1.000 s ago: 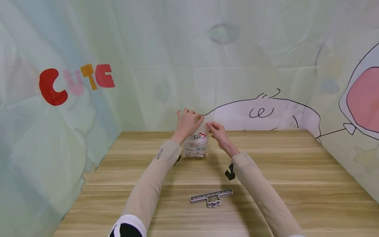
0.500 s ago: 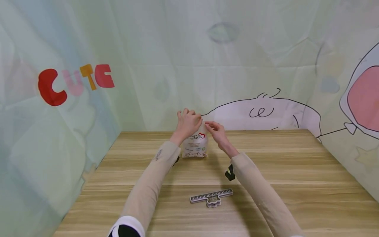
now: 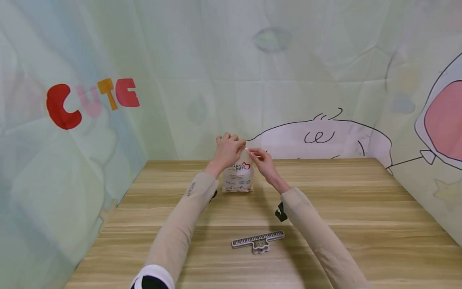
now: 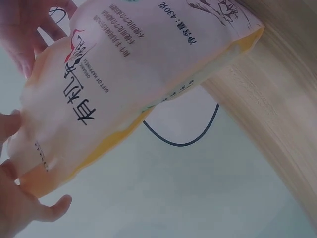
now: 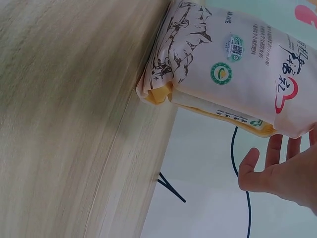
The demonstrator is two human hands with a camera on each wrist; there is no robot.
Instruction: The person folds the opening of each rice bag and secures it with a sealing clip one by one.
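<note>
The bag reads "ORGANIC", "GIFT OF HAPPINESS" and "430克", the backdrop "CUTE"

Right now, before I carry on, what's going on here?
A person's left hand grips the top of a pale printed bag standing upright on the wooden table. Their right hand is at the bag's upper right edge, though whether it pinches there is hard to tell. A long keyboard-patterned clip lies nearer the person, touched by neither hand.
</note>
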